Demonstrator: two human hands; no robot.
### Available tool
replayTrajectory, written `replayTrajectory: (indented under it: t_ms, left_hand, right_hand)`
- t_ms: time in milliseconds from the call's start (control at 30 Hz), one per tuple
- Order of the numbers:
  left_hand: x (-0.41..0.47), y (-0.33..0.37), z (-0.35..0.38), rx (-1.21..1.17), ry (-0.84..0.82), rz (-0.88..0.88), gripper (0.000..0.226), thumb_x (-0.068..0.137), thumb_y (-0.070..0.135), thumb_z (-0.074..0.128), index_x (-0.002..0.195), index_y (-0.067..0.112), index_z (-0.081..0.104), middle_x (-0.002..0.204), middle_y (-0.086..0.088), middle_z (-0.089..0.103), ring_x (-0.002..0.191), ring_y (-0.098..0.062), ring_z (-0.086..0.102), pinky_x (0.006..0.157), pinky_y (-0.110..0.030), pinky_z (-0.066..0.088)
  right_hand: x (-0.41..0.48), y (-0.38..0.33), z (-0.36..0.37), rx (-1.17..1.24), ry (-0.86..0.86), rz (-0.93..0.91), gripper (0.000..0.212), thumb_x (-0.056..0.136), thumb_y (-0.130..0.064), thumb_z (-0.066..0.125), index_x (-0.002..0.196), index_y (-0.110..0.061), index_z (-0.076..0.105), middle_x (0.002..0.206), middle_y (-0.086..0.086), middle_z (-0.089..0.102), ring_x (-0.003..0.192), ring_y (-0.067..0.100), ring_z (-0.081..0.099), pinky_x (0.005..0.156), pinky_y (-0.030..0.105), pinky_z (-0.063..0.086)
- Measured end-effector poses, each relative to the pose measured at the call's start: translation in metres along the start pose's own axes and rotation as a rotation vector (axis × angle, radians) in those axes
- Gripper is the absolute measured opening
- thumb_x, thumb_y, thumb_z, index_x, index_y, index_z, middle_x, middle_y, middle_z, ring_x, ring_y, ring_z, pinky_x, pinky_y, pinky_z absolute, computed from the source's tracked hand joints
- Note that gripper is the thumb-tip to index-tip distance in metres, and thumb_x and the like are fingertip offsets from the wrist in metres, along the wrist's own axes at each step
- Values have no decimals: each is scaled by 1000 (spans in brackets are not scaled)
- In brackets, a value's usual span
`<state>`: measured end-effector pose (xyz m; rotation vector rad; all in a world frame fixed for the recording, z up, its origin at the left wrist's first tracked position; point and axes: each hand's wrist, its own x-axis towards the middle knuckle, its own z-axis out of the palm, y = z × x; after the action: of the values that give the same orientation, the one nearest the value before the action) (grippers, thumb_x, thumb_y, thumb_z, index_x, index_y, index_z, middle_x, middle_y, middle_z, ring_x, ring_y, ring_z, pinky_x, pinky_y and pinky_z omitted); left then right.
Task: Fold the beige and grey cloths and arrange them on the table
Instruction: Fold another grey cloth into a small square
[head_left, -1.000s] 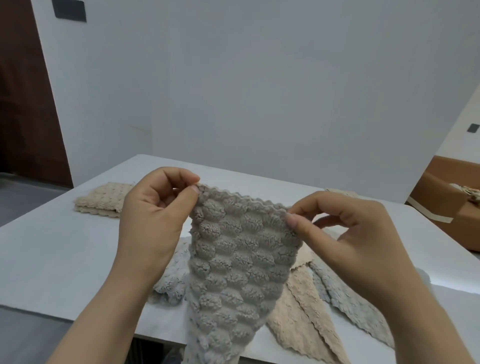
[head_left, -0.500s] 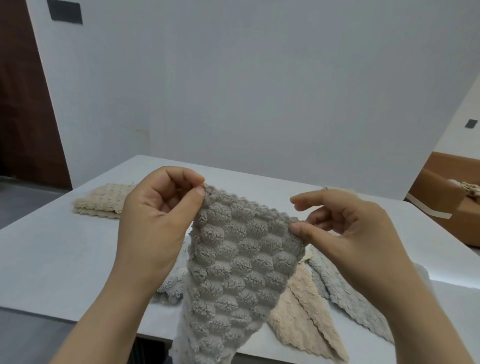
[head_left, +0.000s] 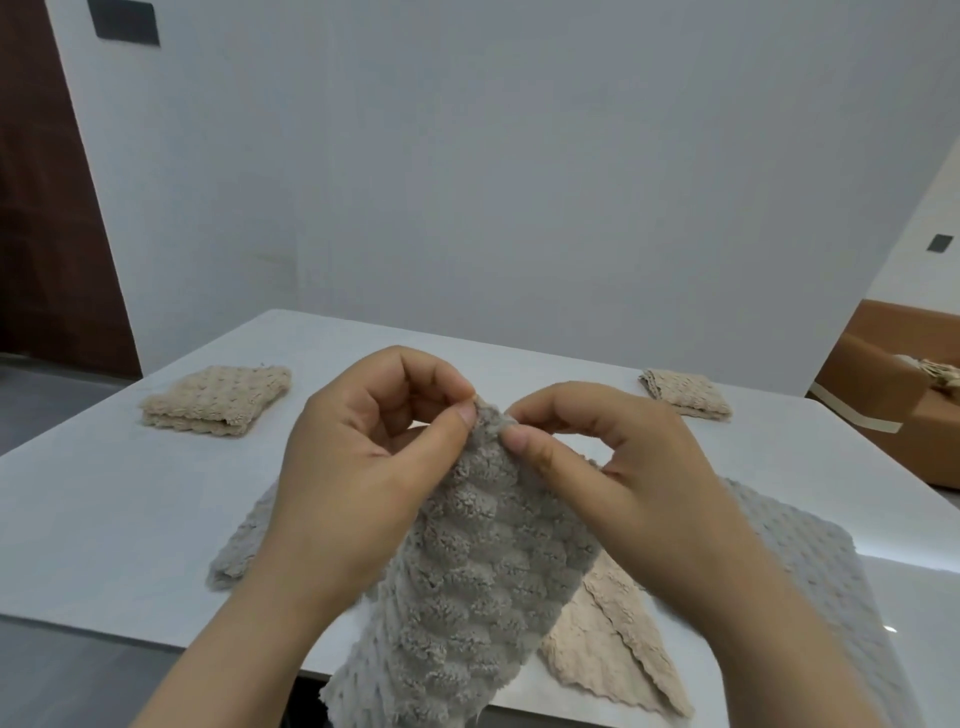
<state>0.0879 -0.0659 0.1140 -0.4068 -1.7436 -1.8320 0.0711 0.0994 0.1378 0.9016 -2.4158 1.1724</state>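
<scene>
Our left hand (head_left: 363, 467) and right hand (head_left: 613, 478) each pinch, thumb to forefinger, the bunched top edge of the grey bobble-textured cloth (head_left: 467, 597), which hangs over the near edge of the table (head_left: 104, 519) (soft, light and floppy, we judge, so its corners give the surest hold).

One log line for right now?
left hand: pinches grey cloth | right hand: pinches same cloth | cloth: hangs from both pinches, over table

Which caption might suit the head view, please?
Left hand and right hand pinch a grey cloth above the table.
</scene>
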Motion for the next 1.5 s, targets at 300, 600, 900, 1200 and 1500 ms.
replayTrajectory:
  t_ms: [300, 600, 900, 1200, 1500]
  left_hand:
    - [-16, -15, -2, 72, -64, -116, 13, 67, 22, 73, 79, 23, 68, 77, 1, 69, 72, -10, 66, 67, -18, 53]
    - [-26, -29, -3, 176, -125, -146, 33, 62, 46, 71, 82, 20, 70, 73, -5, 68, 68, -20, 63, 67, -35, 51]
    - [-33, -47, -7, 350, -273, -176, 38, 68, 58, 63, 69, 21, 68, 57, -1, 53, 52, -7, 45, 53, -24, 37]
    - [-42, -67, -11, 426, -393, -151, 59, 68, 59, 64, 60, 5, 43, 58, 2, 32, 55, -7, 32, 54, -25, 24]
    - [-45, -76, -16, 484, -479, -194, 54, 69, 58, 63, 57, 13, 35, 56, 5, 28, 53, -6, 28, 52, -24, 22]
  right_hand:
    - [-7, 12, 0, 50, 105, 9, 14, 90, -28, 63, 76, -23, 64, 71, -7, 64, 68, 10, 60, 58, 20, 46]
    - [-8, 17, -4, 44, 185, 22, 14, 90, -23, 63, 76, -21, 63, 65, 1, 60, 57, 13, 50, 50, 13, 36]
    - [-9, 22, -8, 14, 270, 44, 15, 90, -22, 64, 75, -23, 63, 68, -2, 60, 58, 10, 49, 50, 12, 35]
    - [-10, 30, -13, -25, 352, 79, 15, 90, -20, 62, 75, -19, 63, 67, -2, 58, 56, 5, 47, 52, 9, 35]
    - [-9, 38, -19, -43, 430, 94, 15, 91, -21, 61, 77, -20, 63, 62, -1, 56, 57, 7, 47, 51, 10, 35]
